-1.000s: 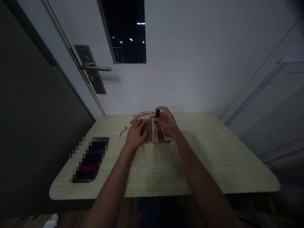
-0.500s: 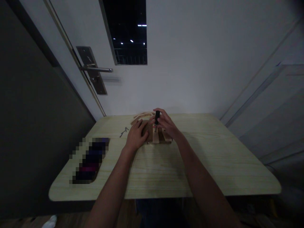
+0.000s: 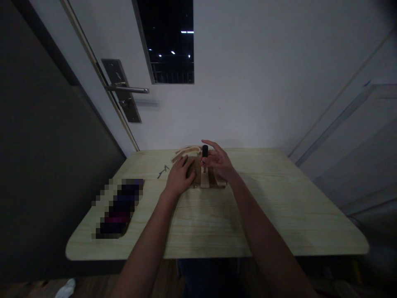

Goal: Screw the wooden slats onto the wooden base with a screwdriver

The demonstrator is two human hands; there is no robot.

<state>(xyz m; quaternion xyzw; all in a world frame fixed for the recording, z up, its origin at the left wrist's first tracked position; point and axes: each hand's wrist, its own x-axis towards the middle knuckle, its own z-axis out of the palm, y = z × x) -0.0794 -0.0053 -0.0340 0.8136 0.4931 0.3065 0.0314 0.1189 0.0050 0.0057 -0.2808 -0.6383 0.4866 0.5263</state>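
My right hand [image 3: 219, 162] grips a screwdriver [image 3: 205, 151] with a black handle, held upright with its metal shaft pointing down. One finger is lifted off the handle. The tip meets a pale wooden strip [image 3: 204, 180] on a brown wooden piece [image 3: 194, 164]; whether it sits in a screw is too small to tell. My left hand [image 3: 180, 175] lies with fingers spread on the left part of that brown piece. Behind it rest curved pale wooden parts [image 3: 186, 152].
A few dark screws or similar small metal pieces [image 3: 163, 171] lie on the table [image 3: 266, 223] left of my left hand. A pixelated dark flat object [image 3: 119, 209] lies at the table's left. A white door with a metal handle [image 3: 128, 89] stands directly behind the table.
My right hand's fingers have shifted lower around the screwdriver, one finger now raised off it. The left hand stays on the wood. The whole view has shifted slightly.
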